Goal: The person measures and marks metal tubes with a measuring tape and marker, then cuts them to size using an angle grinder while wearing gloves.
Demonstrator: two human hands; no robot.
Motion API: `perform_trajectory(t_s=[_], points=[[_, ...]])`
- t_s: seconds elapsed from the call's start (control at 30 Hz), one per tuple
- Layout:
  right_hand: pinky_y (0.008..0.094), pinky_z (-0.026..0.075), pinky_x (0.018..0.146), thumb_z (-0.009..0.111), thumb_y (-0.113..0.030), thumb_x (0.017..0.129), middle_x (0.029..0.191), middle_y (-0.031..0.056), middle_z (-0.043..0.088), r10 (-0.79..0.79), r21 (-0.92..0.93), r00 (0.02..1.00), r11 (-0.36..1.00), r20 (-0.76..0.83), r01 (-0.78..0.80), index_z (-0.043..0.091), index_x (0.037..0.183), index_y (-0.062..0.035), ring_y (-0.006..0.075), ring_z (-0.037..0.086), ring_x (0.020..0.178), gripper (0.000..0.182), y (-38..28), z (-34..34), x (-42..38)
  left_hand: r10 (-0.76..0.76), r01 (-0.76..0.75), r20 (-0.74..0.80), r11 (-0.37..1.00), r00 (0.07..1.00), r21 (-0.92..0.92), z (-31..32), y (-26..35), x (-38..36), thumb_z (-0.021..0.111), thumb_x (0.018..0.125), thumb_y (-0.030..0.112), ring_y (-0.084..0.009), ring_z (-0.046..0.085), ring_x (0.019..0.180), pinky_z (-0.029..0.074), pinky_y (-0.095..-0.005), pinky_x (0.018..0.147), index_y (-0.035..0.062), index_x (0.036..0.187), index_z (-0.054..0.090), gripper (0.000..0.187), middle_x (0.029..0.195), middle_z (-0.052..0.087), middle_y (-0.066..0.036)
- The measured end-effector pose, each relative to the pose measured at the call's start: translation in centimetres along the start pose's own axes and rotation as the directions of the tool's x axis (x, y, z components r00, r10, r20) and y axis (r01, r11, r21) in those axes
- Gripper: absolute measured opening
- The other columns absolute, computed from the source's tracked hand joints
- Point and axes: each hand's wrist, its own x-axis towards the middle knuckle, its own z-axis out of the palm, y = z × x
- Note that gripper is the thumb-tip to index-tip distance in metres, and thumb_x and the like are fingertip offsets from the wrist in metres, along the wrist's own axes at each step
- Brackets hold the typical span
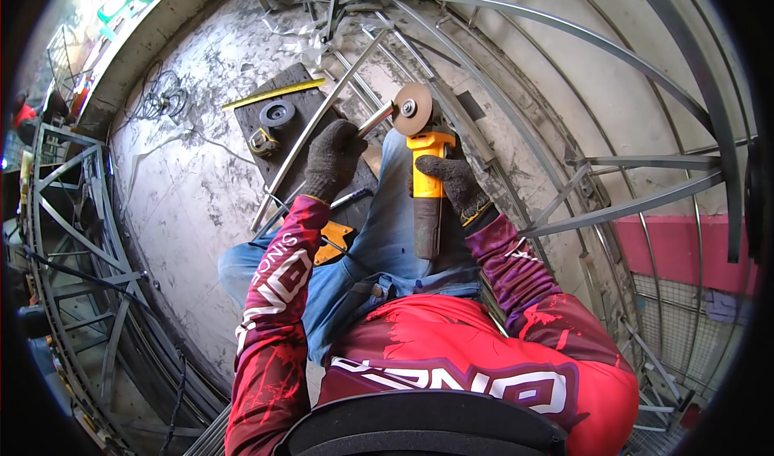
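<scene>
My right hand (pixel 455 183), in a dark knit glove, is wrapped round the yellow body of an angle grinder (pixel 430 180). The tool lies along my right thigh, its grey rear end toward my waist. At its far end the brown cutting disc (pixel 418 119) faces up. My left hand (pixel 332 162), gloved too, is closed on a short metal bar (pixel 376 120) with a reddish tint. The bar's far end overlaps the left edge of the disc in this view. Blue jeans (pixel 387 214) cover my bent legs.
Left of my left hand, a dark board (pixel 270 145) carries a grinding wheel (pixel 277 114), a tape measure (pixel 262 141) and a yellow ruler (pixel 274 93). Steel frames (pixel 637 198) rise at the right, and more metal framing (pixel 81 222) stands left. A cable (pixel 161 93) lies coiled on the floor.
</scene>
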Motion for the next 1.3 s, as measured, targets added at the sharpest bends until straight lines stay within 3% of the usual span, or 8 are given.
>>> perform_trajectory(t_s=[0.33, 0.43, 0.5, 0.8, 0.9, 1.0, 1.1, 1.3], points=[[0.0439, 0.065, 0.076, 0.075, 0.008, 0.082, 0.116, 0.0099, 0.066, -0.080, -0.036, 0.997, 0.996, -0.023, 0.079, 0.046, 0.140, -0.0138, 0.0273, 0.072, 0.091, 0.068, 0.7, -0.2, 0.4, -0.007, 0.004, -0.163, 1.000, 0.987, -0.022, 1.8, 0.0, -0.3, 0.080, 0.079, 0.013, -0.0347, 0.064, 0.078, 0.051, -0.0419, 0.069, 0.0042, 0.091, 0.062, 0.023, 0.084, 0.057, -0.015], [0.0430, 0.065, 0.077, 0.075, 0.006, 0.083, 0.115, 0.0097, 0.066, 0.019, 0.005, 1.000, 1.000, 0.015, -0.019, 0.049, 0.138, -0.0122, 0.0262, 0.072, 0.092, 0.063, -0.1, 0.1, -0.1, 0.047, -0.048, -0.195, 0.999, 0.980, 0.001, 1.7, 0.0, -0.2, 0.080, 0.079, 0.014, -0.0357, 0.064, 0.078, 0.050, -0.0422, 0.069, 0.0046, 0.092, 0.062, 0.024, 0.086, 0.058, -0.015], [0.0405, 0.064, 0.081, 0.077, 0.004, 0.083, 0.114, 0.0081, 0.067, -0.099, 0.002, 0.994, 0.995, 0.037, 0.099, 0.053, 0.135, -0.0111, 0.0239, 0.071, 0.095, 0.058, 0.0, 0.4, -0.1, 0.101, -0.095, -0.160, 0.994, 0.982, 0.047, 1.2, 0.0, 0.1, 0.080, 0.080, 0.015, -0.0363, 0.064, 0.080, 0.050, -0.0425, 0.070, 0.0043, 0.094, 0.062, 0.025, 0.087, 0.059, -0.016], [0.0364, 0.063, 0.085, 0.079, 0.000, 0.085, 0.114, 0.0063, 0.068, -0.017, -0.040, 1.000, 0.999, 0.004, 0.017, 0.055, 0.133, -0.0096, 0.0202, 0.070, 0.098, 0.055, 0.4, -0.4, 0.2, -0.113, 0.112, 0.052, 0.994, 0.992, 0.021, -0.8, 1.2, 0.5, 0.071, 0.091, 0.021, -0.0406, 0.065, 0.092, 0.051, -0.0446, 0.080, 0.0047, 0.104, 0.063, 0.022, 0.095, 0.064, -0.019], [0.0415, 0.065, 0.073, 0.075, -0.003, 0.089, 0.100, 0.0105, 0.069, 0.031, 0.003, 0.999, 1.000, 0.034, -0.031, 0.057, 0.132, -0.0036, 0.0273, 0.073, 0.080, 0.046, -0.4, 0.3, -0.3, -0.020, 0.020, 0.027, 0.999, 0.999, -0.033, -0.7, 0.3, 0.6, 0.066, 0.096, 0.020, -0.0407, 0.065, 0.095, 0.051, -0.0448, 0.083, 0.0052, 0.110, 0.062, 0.021, 0.099, 0.065, -0.020], [0.0430, 0.065, 0.071, 0.075, -0.003, 0.089, 0.101, 0.0112, 0.069, 0.034, 0.013, 0.998, 0.999, 0.057, -0.034, 0.057, 0.131, -0.0032, 0.0276, 0.073, 0.077, 0.045, -0.7, 0.5, -0.4, -0.056, 0.058, 0.026, 0.995, 0.998, -0.081, -0.7, 0.2, 0.5, 0.063, 0.099, 0.020, -0.0410, 0.065, 0.096, 0.051, -0.0450, 0.084, 0.0054, 0.113, 0.062, 0.021, 0.101, 0.066, -0.020], [0.0405, 0.064, 0.081, 0.076, 0.004, 0.085, 0.114, 0.0084, 0.068, -0.123, -0.063, 0.992, 0.991, -0.022, 0.121, 0.054, 0.136, -0.0077, 0.0240, 0.072, 0.093, 0.058, -0.1, 0.5, 0.0, -0.091, 0.095, 0.039, 0.987, 0.995, -0.128, -0.6, 0.2, 0.6, 0.061, 0.099, 0.018, -0.0413, 0.065, 0.095, 0.051, -0.0446, 0.083, 0.0052, 0.112, 0.063, 0.018, 0.100, 0.065, -0.020], [0.0400, 0.064, 0.081, 0.077, 0.005, 0.083, 0.114, 0.0088, 0.068, 0.035, -0.005, 0.999, 0.999, -0.007, -0.035, 0.053, 0.135, -0.0074, 0.0245, 0.072, 0.093, 0.059, -0.4, 0.1, 0.0, 0.003, -0.004, -0.012, 0.995, 1.000, -0.097, 0.0, 0.6, 0.4, 0.065, 0.096, 0.015, -0.0409, 0.065, 0.092, 0.051, -0.0440, 0.080, 0.0042, 0.105, 0.063, 0.015, 0.097, 0.065, -0.020]])
